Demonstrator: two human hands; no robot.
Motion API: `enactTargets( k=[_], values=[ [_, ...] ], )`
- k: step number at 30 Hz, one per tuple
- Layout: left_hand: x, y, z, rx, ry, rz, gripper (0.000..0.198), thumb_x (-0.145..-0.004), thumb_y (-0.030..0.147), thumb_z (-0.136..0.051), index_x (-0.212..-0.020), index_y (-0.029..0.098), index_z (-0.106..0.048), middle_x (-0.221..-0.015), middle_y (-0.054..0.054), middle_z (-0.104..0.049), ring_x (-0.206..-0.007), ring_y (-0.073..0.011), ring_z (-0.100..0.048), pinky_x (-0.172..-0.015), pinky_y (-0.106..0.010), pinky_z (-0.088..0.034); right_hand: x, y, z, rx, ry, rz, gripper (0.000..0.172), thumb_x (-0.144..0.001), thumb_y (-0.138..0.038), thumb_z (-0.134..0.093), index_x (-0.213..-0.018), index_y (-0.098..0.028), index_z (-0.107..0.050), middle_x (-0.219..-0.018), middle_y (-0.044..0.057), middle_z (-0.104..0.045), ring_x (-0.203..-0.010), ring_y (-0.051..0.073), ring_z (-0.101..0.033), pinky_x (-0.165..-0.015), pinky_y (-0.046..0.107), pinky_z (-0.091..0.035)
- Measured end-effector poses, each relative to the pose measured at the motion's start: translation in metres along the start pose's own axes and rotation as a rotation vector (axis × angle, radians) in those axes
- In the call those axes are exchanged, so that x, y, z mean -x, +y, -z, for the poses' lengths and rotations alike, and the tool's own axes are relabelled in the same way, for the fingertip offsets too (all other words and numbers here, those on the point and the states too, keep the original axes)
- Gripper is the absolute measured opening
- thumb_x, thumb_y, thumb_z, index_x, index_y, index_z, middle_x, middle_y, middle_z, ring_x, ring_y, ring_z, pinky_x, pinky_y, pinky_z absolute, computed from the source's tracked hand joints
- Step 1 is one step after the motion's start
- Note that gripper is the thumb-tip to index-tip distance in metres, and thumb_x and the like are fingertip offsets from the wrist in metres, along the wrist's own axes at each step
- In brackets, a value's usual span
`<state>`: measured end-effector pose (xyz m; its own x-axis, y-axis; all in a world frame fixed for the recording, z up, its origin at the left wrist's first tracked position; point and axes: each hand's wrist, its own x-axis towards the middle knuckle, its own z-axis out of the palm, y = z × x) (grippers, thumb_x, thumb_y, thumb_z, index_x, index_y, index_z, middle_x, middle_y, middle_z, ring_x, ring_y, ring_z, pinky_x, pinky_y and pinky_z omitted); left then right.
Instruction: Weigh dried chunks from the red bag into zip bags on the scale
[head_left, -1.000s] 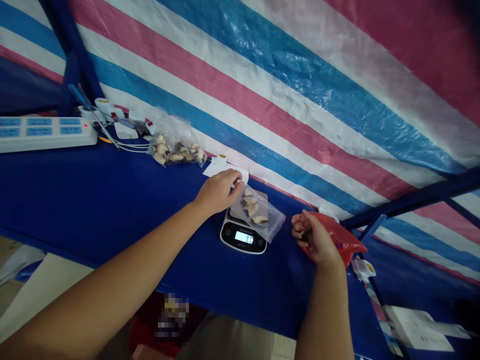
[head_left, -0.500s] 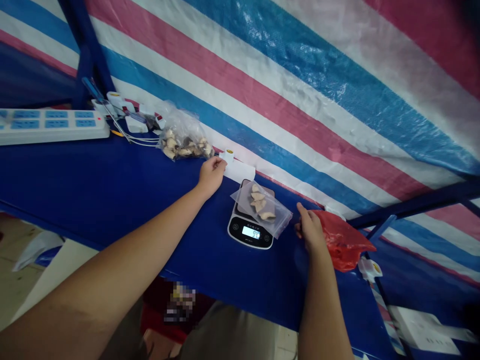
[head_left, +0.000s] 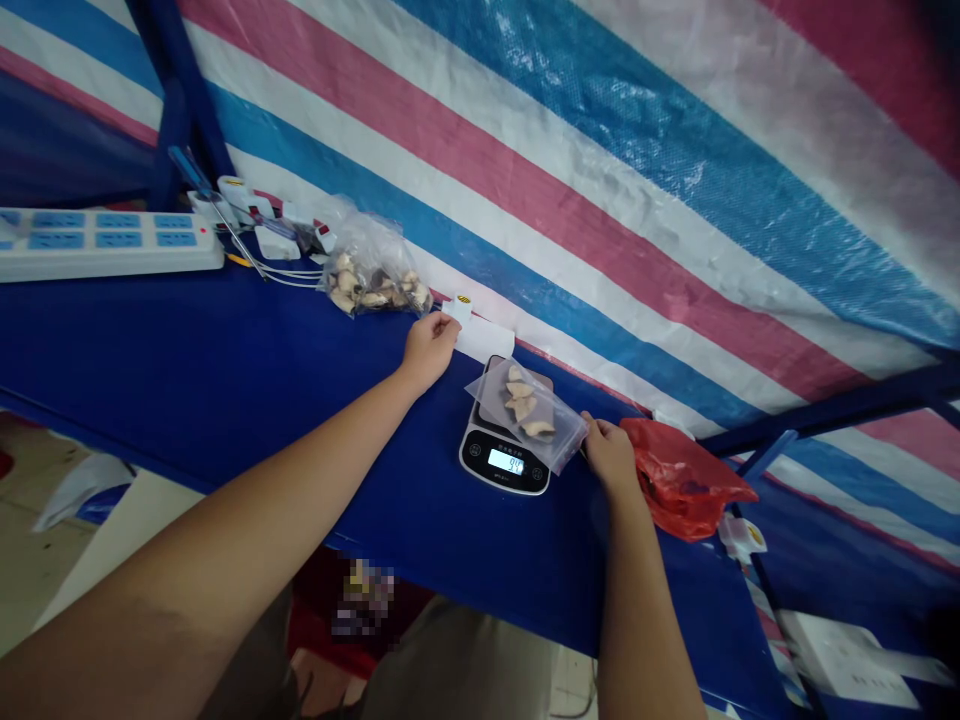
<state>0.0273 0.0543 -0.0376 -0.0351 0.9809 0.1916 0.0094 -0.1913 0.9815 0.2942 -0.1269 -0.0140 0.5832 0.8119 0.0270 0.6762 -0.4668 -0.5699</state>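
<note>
On the glossy black scale [head_left: 504,463] a thin, flat plastic bag [head_left: 564,428] is laid, its long axis slanted from far left to near right, one end pointed at the right hand [head_left: 611,455]. Curved, pale, rough pieces [head_left: 522,408] are held inside. The right fingers are bent at the bag's corner; whether it is gripped cannot be told. By smooth white paper [head_left: 486,341], the left hand [head_left: 430,352] is loosely curled, its hold unclear; behind, striped woven tarp [head_left: 525,180] is creased

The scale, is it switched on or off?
On: the scale has a lit display showing digits, though they are too small to read surely. A clear bag lies on top.
</note>
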Motion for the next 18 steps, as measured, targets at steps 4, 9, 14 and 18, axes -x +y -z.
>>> enactTargets(
  k=[4,9,14,18],
  values=[
    [0.001,0.001,0.0,0.0,-0.005,0.005,0.011,-0.078,0.027,-0.057,-0.074,0.018,-0.062,-0.064,0.002,-0.056,-0.06,-0.0125,-0.049,-0.06,-0.027,-0.038,0.002,-0.004,-0.001,0.109,0.086,0.045,0.047,-0.088,-0.058,-0.044,-0.057,-0.023,-0.044,-0.058,0.002,-0.051,-0.06,0.018,-0.046,-0.059,0.031,-0.03],
    [0.001,0.002,0.0,-0.002,-0.001,-0.001,0.011,-0.078,0.027,-0.059,-0.073,0.018,-0.062,-0.063,0.002,-0.055,-0.06,-0.0126,-0.049,-0.06,-0.027,-0.037,0.004,-0.007,-0.002,0.147,0.11,0.053,0.044,-0.091,-0.055,-0.042,-0.059,-0.024,-0.045,-0.062,0.003,-0.055,-0.062,0.019,-0.044,-0.06,0.031,-0.028],
    [0.0,0.001,-0.001,0.009,0.004,-0.004,0.01,-0.078,0.025,-0.059,-0.072,0.018,-0.062,-0.061,0.003,-0.055,-0.059,-0.0125,-0.049,-0.06,-0.027,-0.037,0.003,-0.004,0.001,0.086,0.267,0.072,0.045,-0.092,-0.055,-0.041,-0.06,-0.023,-0.044,-0.06,0.002,-0.053,-0.061,0.018,-0.044,-0.061,0.03,-0.029],
    [-0.001,0.0,-0.002,0.032,0.017,-0.005,0.017,-0.082,0.032,-0.059,-0.071,0.019,-0.058,-0.061,0.003,-0.054,-0.058,-0.0121,-0.047,-0.058,-0.027,-0.036,-0.004,0.005,0.002,-0.096,0.305,0.011,0.044,-0.089,-0.059,-0.044,-0.064,-0.024,-0.051,-0.053,0.0,-0.051,-0.058,0.018,-0.048,-0.057,0.029,-0.033]
  ],
)
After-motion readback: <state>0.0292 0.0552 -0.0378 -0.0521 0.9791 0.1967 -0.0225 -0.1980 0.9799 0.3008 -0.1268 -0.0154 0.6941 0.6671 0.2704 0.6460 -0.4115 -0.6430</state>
